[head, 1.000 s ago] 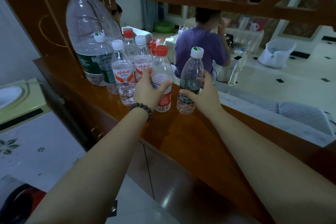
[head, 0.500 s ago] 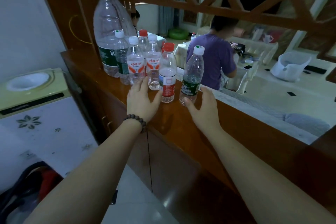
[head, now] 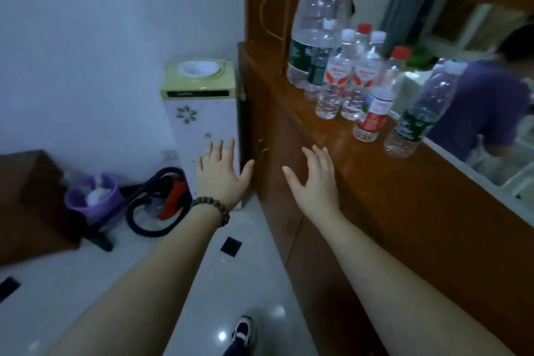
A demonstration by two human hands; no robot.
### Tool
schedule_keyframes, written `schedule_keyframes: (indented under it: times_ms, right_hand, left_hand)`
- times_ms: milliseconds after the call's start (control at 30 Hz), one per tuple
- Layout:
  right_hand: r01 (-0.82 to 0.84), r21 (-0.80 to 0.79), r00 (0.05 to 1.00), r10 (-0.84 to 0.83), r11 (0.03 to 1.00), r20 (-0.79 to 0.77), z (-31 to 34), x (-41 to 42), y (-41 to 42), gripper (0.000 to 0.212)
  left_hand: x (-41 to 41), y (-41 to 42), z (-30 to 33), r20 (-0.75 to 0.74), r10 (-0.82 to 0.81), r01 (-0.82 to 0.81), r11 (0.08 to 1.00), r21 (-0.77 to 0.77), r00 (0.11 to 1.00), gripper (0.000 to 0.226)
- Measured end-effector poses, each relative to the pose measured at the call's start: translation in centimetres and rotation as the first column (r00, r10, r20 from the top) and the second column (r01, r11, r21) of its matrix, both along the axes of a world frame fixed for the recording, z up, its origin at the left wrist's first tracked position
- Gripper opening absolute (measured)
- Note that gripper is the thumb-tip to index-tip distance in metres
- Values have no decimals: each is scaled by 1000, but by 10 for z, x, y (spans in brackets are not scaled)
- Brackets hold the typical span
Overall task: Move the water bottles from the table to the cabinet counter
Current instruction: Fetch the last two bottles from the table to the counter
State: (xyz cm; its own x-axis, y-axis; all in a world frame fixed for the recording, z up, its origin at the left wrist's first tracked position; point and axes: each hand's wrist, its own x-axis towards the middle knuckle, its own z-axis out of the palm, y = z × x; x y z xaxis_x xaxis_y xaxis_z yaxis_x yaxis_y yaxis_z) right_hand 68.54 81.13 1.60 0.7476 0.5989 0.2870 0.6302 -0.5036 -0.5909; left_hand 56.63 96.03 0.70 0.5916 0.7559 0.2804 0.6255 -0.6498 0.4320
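Both hands are empty right now. The left hand (head: 221, 175) is spread flat with fingers fanned out, a dark bead bracelet (head: 211, 209) on the wrist, hanging in the air in front of the water dispenser (head: 199, 113). The right hand (head: 316, 182) is just as open, palm down, in front of the cabinet doors (head: 277, 159) and touching nothing as far as I can see.

The water bottles are all up on the cabinet counter (head: 375, 170), well apart from both hands. I count one big jug (head: 315, 23) at the back and about six small ones bunched beside it, though it's blurry so I might be off. Nearest are a red-label bottle (head: 375, 107) and a green-label bottle (head: 419, 115).

Down on the floor to the left there's a purple bin (head: 92, 198) and a vacuum hose (head: 150, 211). A person in a purple shirt (head: 485, 107) sits beyond the counter.
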Motion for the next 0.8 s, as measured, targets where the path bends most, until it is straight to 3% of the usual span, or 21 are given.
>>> schedule_keyframes:
  times_ms: [200,367,500,600,800]
  right_hand:
    - [-321,-63,947,320,945,-23,-19,-82,73,63]
    - [-574,-82,819,573,815,-32,-23,-171,131,64]
    - [-756,-65,654,756,652,-27,-24,-253,159,63]
    - [-841,-46,540,842,539,-1,-29,-317,167,72]
    - [-959,-84,272,962,270,-16,-32,-437,154,60]
  left_hand:
    - [-124,24,-18,-55,319,-319,948,-4,946,67]
    - [-229,26,-27,-48,556,-557,830,-26,830,68]
    - [-311,13,-27,-65,725,-728,684,-41,685,78]
    - [-372,-7,-30,-99,821,-826,562,-36,563,73]
    - [-486,-72,-29,-129,942,-951,308,-29,309,69]
